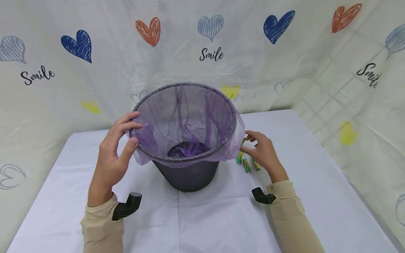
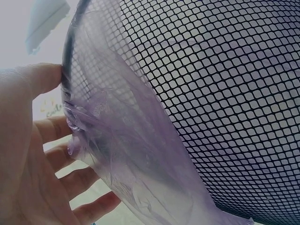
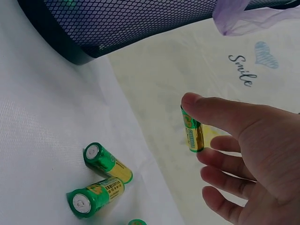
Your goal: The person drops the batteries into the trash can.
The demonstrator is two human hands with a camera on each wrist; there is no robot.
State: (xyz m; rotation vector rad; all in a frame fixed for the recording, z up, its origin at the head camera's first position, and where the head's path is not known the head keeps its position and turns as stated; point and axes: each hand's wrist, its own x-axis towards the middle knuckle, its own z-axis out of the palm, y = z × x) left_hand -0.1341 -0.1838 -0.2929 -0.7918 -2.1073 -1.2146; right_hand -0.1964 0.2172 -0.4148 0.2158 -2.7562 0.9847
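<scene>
White table [image 1: 202, 218]; bin [image 1: 190, 177] lined w/ purple bag [image 1: 232, 149], L hand [image 1: 112, 158] relaxed against it, R hand [image 1: 262, 149] pinching 1 batt [image 3: 191, 132], 3 loose batts [image 1: 246, 166] left!

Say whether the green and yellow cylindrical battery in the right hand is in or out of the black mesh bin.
Out: the right hand pinches the battery beside, not inside, the bin.

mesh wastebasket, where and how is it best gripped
Likely by the rim, from left and right at once: it is round and uppermost, and the mesh wall tapers to a narrower base. Pinch the purple liner along with it, as it folds over the rim.
</scene>
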